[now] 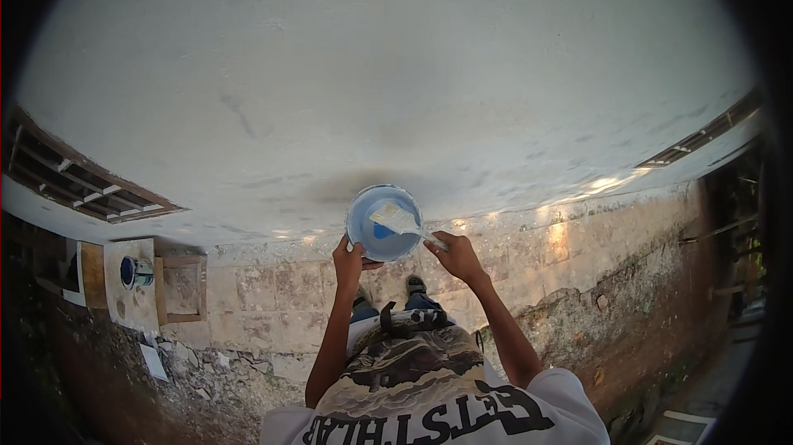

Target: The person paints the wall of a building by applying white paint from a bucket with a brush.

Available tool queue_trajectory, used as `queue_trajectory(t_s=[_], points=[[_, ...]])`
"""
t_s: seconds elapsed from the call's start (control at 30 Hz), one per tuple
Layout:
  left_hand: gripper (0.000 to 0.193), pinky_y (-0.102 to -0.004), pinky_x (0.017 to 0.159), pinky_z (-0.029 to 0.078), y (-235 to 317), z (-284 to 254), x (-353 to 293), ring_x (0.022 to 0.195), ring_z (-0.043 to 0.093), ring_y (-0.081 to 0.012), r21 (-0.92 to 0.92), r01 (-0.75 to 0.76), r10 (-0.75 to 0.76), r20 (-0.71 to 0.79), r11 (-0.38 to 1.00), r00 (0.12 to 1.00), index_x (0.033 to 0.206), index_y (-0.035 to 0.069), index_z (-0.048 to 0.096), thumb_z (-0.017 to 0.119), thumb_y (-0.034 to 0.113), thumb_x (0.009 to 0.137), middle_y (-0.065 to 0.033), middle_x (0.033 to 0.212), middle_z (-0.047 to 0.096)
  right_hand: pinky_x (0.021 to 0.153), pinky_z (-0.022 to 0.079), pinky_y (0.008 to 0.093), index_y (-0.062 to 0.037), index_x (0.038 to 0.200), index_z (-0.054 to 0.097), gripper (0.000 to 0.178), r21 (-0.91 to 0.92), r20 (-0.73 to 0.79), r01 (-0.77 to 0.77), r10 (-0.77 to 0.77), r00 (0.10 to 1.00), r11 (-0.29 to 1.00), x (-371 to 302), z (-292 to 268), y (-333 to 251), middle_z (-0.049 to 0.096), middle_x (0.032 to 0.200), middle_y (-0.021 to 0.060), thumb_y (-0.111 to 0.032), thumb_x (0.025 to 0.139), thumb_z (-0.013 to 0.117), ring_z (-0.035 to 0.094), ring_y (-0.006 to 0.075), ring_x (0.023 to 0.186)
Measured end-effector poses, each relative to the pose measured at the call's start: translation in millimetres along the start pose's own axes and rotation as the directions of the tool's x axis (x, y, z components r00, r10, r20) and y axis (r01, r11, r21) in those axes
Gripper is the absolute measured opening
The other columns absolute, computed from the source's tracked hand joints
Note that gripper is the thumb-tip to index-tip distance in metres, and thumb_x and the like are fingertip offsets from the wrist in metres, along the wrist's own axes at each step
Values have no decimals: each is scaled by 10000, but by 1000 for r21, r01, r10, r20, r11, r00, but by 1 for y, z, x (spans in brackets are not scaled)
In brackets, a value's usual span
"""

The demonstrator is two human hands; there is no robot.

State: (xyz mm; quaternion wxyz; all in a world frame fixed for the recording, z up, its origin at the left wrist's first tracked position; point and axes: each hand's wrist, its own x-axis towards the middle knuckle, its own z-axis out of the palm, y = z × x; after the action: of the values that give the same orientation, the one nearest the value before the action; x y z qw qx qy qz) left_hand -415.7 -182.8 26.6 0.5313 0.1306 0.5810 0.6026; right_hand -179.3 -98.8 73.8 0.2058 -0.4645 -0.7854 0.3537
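Note:
In front of my body, close to the pale wall, a round light-blue paint bucket [358, 230] is held up by my left hand [350, 260], whose fingers wrap its lower left side. Blue paint shows at the bottom of the bucket. A wide paintbrush [399, 219] with pale, paint-coated bristles lies angled over the bucket's opening, bristles toward the left. My right hand [457, 256] is closed round the brush handle at the bucket's lower right rim. The fingertips under the bucket are partly hidden.
A white-grey painted wall [396, 57] rises ahead. Barred windows [83, 176] are set in it at left and right. A worn stone ledge [281, 292] runs below, under my feet. At left, a paint can [137, 272] stands on a board beside a wooden frame [182, 289].

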Motion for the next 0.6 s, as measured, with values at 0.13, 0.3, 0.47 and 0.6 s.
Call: queue_trajectory(t_s=[0.13,0.3,0.47,0.6], points=[[537,-425,613,661,10,-8,1,727,710,-366,49,9,-9,3,999,1000,1384,-47,405,453,10,852,-241,979,647,675,507,419,-13,1075,683,373,37,41,-105,104,994,994,7,3,-8,661,757,230,-344,907,653,662,370,721],[559,-422,618,662,13,-32,7,730,710,-367,16,37,-37,25,999,999,1399,-48,387,449,10,847,-249,978,652,623,479,403,-18,1076,686,325,39,106,-103,98,989,994,15,-4,-47,632,698,209,-305,943,614,588,322,591],[564,-427,616,660,17,-44,12,725,709,-372,14,30,-30,35,999,999,1392,-57,388,454,8,836,-247,952,654,575,465,416,-15,1032,692,306,-52,55,71,-68,996,996,50,-13,-71,612,648,205,-296,950,602,579,347,550],[560,-433,612,659,21,-53,16,725,708,-378,8,41,-42,37,999,998,1381,-56,400,457,5,827,-232,929,655,558,460,427,-17,964,696,294,-159,26,212,-210,977,964,86,-20,-98,601,610,194,-291,955,591,579,369,542]])
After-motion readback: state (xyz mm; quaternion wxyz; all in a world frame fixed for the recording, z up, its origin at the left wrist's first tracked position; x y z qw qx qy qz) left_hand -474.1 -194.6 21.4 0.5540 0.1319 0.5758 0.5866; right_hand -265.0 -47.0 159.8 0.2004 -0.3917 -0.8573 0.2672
